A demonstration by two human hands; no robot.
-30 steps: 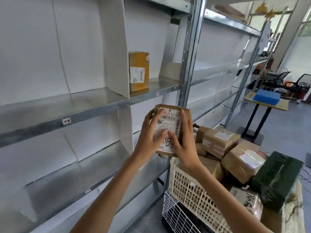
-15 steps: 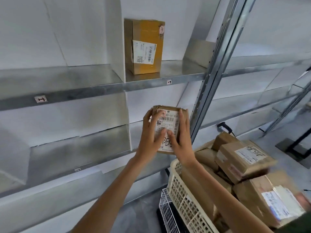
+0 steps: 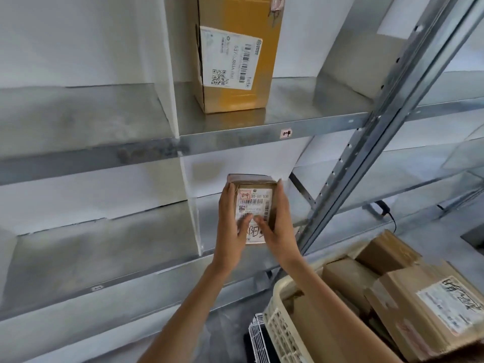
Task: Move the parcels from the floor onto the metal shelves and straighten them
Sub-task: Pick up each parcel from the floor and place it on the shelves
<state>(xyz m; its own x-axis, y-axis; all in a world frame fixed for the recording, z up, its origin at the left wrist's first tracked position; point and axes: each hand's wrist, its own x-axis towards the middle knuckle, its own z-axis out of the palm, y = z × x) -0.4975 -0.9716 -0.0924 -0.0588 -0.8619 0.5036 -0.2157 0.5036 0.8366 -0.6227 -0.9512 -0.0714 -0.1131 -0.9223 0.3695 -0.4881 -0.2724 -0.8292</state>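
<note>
A small brown parcel (image 3: 255,197) with a white barcode label is held upright between both my hands. My left hand (image 3: 230,221) grips its left side and my right hand (image 3: 279,226) its right side, thumbs on the label. The parcel hangs in front of the lower metal shelf (image 3: 104,247), just right of a white divider (image 3: 191,203). On the upper metal shelf (image 3: 301,113) a tall yellow-brown box (image 3: 251,82) stands upright with its label facing me.
A grey perforated upright post (image 3: 366,158) slants down right of my hands. At the lower right a cream plastic basket (image 3: 282,326) holds several brown parcels (image 3: 424,307), with a white wire basket (image 3: 258,336) under it. A black cable (image 3: 387,213) lies on the lower shelf.
The view has swung closer to the shelves and tilted up. Both hands have carried the small parcel forward toward the lower shelf, shifting from its face to its sides.
</note>
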